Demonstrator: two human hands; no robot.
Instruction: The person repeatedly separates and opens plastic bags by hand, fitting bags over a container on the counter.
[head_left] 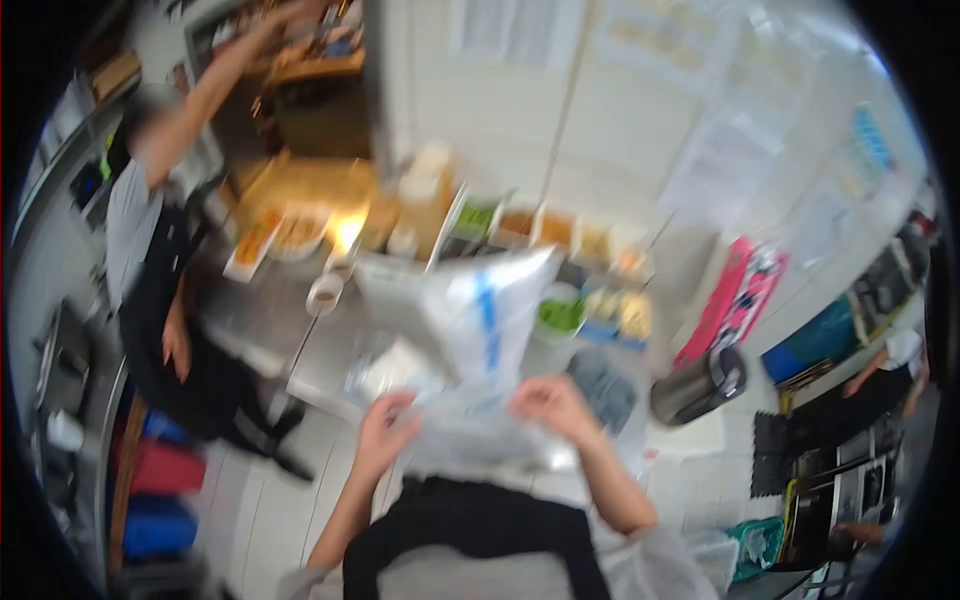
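Clear plastic sheeting or a bag [465, 435] stretches between my two hands at the front edge of the counter; blur hides its exact shape. My left hand [386, 435] is at its left side, thumb and fingers apart. At the right side my right hand [555, 408] has its fingers drawn together, apparently pinching the plastic. Just beyond stands a large white bag with blue print [490, 310], upright on the counter. A small clear bag with something white [395, 372] lies near my left hand. Dark grey folded material [603, 388] lies beside my right hand.
Food containers [515, 225] line the wall, with a tub of greens [561, 312] nearer. A cup [325, 294] stands left on the steel counter [330, 350]. A dark bin [700, 385] stands right. One co-worker [150, 230] reaches up at left; another person [880, 375] is far right.
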